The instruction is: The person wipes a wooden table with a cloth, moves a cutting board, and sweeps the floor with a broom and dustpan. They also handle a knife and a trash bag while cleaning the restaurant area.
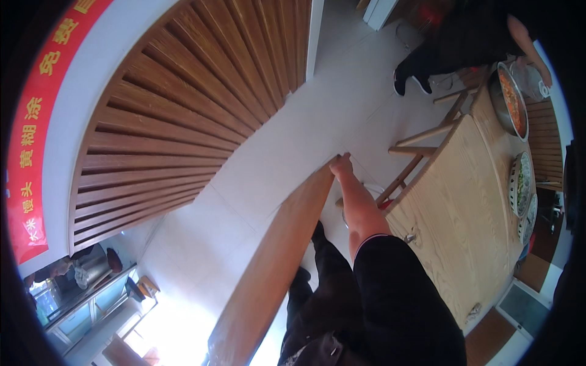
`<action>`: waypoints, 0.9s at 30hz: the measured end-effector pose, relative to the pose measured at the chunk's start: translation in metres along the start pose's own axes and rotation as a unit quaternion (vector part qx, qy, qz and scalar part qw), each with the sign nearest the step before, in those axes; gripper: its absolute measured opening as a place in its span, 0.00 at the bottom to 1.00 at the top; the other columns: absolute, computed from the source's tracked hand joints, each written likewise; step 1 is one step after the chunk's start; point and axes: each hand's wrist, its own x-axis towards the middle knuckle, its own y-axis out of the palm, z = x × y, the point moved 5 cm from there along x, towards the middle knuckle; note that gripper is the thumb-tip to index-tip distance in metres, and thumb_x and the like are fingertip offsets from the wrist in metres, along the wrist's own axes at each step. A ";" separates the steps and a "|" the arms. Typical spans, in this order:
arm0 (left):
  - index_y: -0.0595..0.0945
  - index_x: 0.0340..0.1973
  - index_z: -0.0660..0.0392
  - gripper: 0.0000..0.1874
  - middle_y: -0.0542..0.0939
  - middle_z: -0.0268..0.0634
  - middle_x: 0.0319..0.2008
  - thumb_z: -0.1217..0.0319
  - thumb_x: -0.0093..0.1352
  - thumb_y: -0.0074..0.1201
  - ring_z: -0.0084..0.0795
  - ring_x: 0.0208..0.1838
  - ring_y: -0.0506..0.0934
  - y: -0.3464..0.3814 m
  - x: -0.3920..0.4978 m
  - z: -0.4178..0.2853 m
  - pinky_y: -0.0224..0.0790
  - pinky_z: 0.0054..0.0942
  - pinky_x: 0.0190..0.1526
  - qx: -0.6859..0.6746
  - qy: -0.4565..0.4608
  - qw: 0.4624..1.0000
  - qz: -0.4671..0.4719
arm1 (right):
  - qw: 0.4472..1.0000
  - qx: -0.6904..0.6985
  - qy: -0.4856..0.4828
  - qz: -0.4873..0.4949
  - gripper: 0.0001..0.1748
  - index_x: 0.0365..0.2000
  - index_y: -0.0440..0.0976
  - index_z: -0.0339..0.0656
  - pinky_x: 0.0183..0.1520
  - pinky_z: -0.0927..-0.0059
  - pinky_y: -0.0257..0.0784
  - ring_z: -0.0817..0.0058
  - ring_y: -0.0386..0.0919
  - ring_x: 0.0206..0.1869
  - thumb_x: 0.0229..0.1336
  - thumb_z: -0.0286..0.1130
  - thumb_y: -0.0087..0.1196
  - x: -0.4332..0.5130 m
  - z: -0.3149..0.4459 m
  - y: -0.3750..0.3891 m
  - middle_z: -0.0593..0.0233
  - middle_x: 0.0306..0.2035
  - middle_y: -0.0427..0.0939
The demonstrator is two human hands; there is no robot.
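My right hand (341, 166) grips the far end of a long wooden board (284, 247). It slants from the middle of the view down to the bottom edge, beside my legs (332, 263). Its near end runs toward the bright floor at the lower edge of the picture. The underside of the board is hidden, so I cannot tell whether it has legs. To the right of my forearm stands a light wooden table (462, 196). My left hand is out of view.
A brown slatted wood panel (197, 110) lines the wall under a red banner (28, 151) with writing. On the table are a metal basin of reddish food (496, 98) and a patterned bowl of greens (515, 183). A person in dark clothes (462, 43) stands beyond wooden legs (421, 135).
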 end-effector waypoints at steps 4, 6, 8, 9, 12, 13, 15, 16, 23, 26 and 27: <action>0.71 0.52 0.67 0.17 0.77 0.42 0.46 0.71 0.70 0.43 0.24 0.48 0.75 0.011 -0.039 -0.018 0.66 0.19 0.50 0.039 0.006 0.999 -0.011 | 0.990 0.137 0.016 -0.014 0.48 0.61 0.45 0.30 0.54 0.61 0.71 0.49 0.74 0.52 0.49 0.42 0.60 -0.049 -0.002 0.000 0.34 0.51 0.69; 0.71 0.52 0.67 0.17 0.77 0.42 0.46 0.72 0.70 0.44 0.24 0.49 0.74 0.018 -0.058 -0.033 0.65 0.19 0.51 0.069 0.017 0.997 -0.010 | 0.937 0.329 0.084 0.076 0.54 0.62 0.45 0.28 0.52 0.63 0.70 0.54 0.73 0.51 0.46 0.47 0.64 -0.102 -0.002 0.009 0.38 0.54 0.67; 0.71 0.52 0.68 0.17 0.77 0.43 0.47 0.73 0.70 0.44 0.23 0.49 0.74 0.025 -0.076 -0.052 0.65 0.19 0.52 0.114 0.033 0.993 -0.009 | 0.876 0.441 0.144 0.135 0.58 0.62 0.45 0.27 0.44 0.68 0.73 0.60 0.72 0.49 0.43 0.51 0.67 -0.193 0.006 0.013 0.43 0.54 0.66; 0.71 0.52 0.68 0.17 0.76 0.43 0.47 0.74 0.70 0.44 0.23 0.50 0.74 0.026 -0.084 -0.061 0.65 0.18 0.53 0.125 0.026 0.992 -0.023 | 0.837 0.474 0.199 0.187 0.60 0.62 0.45 0.27 0.40 0.70 0.74 0.63 0.72 0.47 0.42 0.52 0.68 -0.245 0.014 0.014 0.46 0.54 0.66; 0.70 0.53 0.69 0.17 0.75 0.43 0.50 0.76 0.69 0.44 0.23 0.53 0.72 0.043 -0.095 -0.089 0.62 0.19 0.57 0.333 0.087 0.939 -0.003 | 0.649 0.484 0.314 0.496 0.47 0.60 0.51 0.43 0.40 0.63 0.72 0.67 0.74 0.43 0.47 0.50 0.64 -0.403 0.042 -0.007 0.56 0.47 0.71; 0.69 0.55 0.70 0.18 0.74 0.43 0.53 0.78 0.69 0.44 0.24 0.56 0.71 0.047 -0.097 -0.094 0.60 0.20 0.61 0.403 0.092 0.911 -0.004 | 0.587 0.522 0.331 0.523 0.43 0.59 0.53 0.47 0.42 0.57 0.72 0.66 0.75 0.43 0.49 0.49 0.63 -0.440 0.056 -0.022 0.59 0.44 0.73; 0.68 0.56 0.67 0.23 0.73 0.44 0.55 0.70 0.68 0.48 0.30 0.59 0.69 0.052 -0.099 -0.102 0.60 0.28 0.61 0.391 0.089 0.916 0.006 | 0.679 0.471 0.303 0.474 0.36 0.56 0.57 0.49 0.46 0.51 0.69 0.64 0.75 0.44 0.50 0.45 0.61 -0.455 0.074 -0.046 0.62 0.43 0.73; 0.67 0.57 0.66 0.25 0.72 0.44 0.56 0.66 0.67 0.49 0.33 0.60 0.68 0.054 -0.098 -0.106 0.59 0.32 0.62 0.387 0.090 0.918 0.014 | 0.708 0.464 0.268 0.460 0.32 0.54 0.59 0.50 0.48 0.48 0.68 0.64 0.75 0.45 0.51 0.43 0.60 -0.455 0.083 -0.059 0.64 0.42 0.73; 0.64 0.60 0.62 0.37 0.68 0.50 0.60 0.53 0.63 0.55 0.42 0.61 0.69 0.050 0.002 -0.148 0.63 0.39 0.61 -0.457 -0.051 0.869 0.182 | 0.706 0.500 0.320 0.387 0.23 0.47 0.64 0.45 0.41 0.56 0.74 0.67 0.76 0.39 0.48 0.29 0.55 -0.386 0.111 -0.090 0.64 0.40 0.73; 0.70 0.53 0.67 0.24 0.75 0.48 0.52 0.64 0.66 0.49 0.39 0.51 0.76 0.042 0.044 -0.173 0.71 0.37 0.52 -0.362 0.019 0.902 0.233 | 0.690 0.559 0.291 0.355 0.23 0.46 0.67 0.43 0.39 0.59 0.75 0.67 0.76 0.39 0.47 0.29 0.56 -0.363 0.111 -0.098 0.63 0.39 0.74; 0.72 0.51 0.67 0.21 0.77 0.47 0.49 0.67 0.66 0.49 0.38 0.48 0.78 0.041 0.053 -0.180 0.74 0.36 0.50 -0.317 0.017 0.922 0.224 | 0.690 0.542 0.296 0.378 0.23 0.45 0.69 0.43 0.41 0.57 0.75 0.65 0.76 0.41 0.44 0.31 0.59 -0.357 0.110 -0.100 0.61 0.38 0.75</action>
